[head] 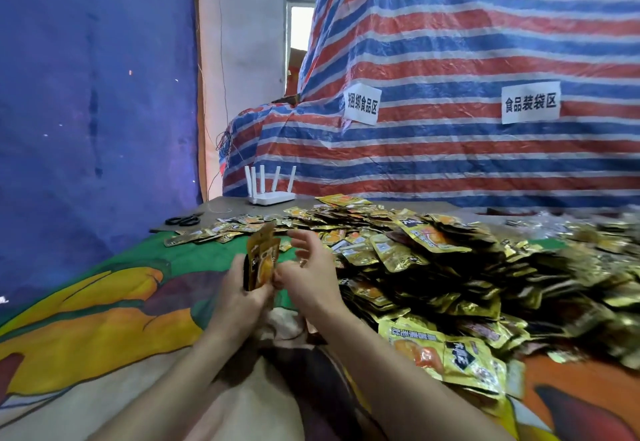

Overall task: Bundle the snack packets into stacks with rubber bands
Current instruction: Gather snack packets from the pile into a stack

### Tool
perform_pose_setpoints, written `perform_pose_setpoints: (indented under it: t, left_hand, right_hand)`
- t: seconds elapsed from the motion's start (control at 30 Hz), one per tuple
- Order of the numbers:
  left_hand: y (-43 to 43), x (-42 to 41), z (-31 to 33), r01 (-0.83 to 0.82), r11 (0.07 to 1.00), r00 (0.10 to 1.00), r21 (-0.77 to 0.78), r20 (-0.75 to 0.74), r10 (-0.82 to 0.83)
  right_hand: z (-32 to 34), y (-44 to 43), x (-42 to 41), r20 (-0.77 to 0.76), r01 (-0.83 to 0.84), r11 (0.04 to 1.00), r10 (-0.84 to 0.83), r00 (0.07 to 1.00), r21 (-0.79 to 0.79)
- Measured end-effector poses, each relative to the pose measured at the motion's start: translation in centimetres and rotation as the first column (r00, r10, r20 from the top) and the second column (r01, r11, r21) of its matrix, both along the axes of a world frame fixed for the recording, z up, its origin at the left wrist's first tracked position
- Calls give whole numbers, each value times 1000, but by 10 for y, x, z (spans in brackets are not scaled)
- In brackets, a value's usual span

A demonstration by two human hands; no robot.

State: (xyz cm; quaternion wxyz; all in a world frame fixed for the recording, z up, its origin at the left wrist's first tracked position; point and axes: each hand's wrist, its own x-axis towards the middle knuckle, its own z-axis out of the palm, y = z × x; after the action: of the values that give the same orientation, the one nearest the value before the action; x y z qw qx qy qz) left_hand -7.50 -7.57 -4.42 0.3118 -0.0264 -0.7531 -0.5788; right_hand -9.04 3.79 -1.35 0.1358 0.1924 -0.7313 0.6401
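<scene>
My left hand (239,296) grips a small upright stack of gold and orange snack packets (263,260) by its lower edge. My right hand (306,267) is right beside the stack, thumb near its bottom corner and fingers spread apart above; whether it holds a rubber band is too blurred to tell. A big heap of loose gold snack packets (450,277) covers the surface to the right of both hands. No rubber band is clearly visible.
Black scissors (183,221) and a white router with several antennas (272,194) sit at the far left edge. A striped red, white and blue tarp (450,149) with two paper signs rises behind. A colourful cloth (104,302) covers the surface at left.
</scene>
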Motion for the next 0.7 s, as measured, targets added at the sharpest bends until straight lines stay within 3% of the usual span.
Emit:
perform_pose_setpoints:
  t: [0.17,0.33,0.43,0.53,0.63,0.7]
  left_hand:
    - [38,9,18,164,984,986,63,-2,-165]
    - [91,24,33,334,936,942,112,-6,-335]
    - [121,31,38,382,910,922,164,3,-388]
    - [150,37,38,418,884,902,208,22,-431]
    - [174,45,37,457,868,880,195,44,-474]
    - [185,47,35,481,853,863,204,62,-501]
  right_hand:
    - [28,63,22,-170,161,976,-136,976,148]
    - [43,171,37,-294,439,880,-377,878,181]
    - [51,253,46,-355,637,720,-540,763,273]
    - [52,329,56,-339,747,474,-684,646,467]
    - [36,388,67,-233,619,224,-789,568,752]
    - [18,412,71,-155,449,141,-814,560,882]
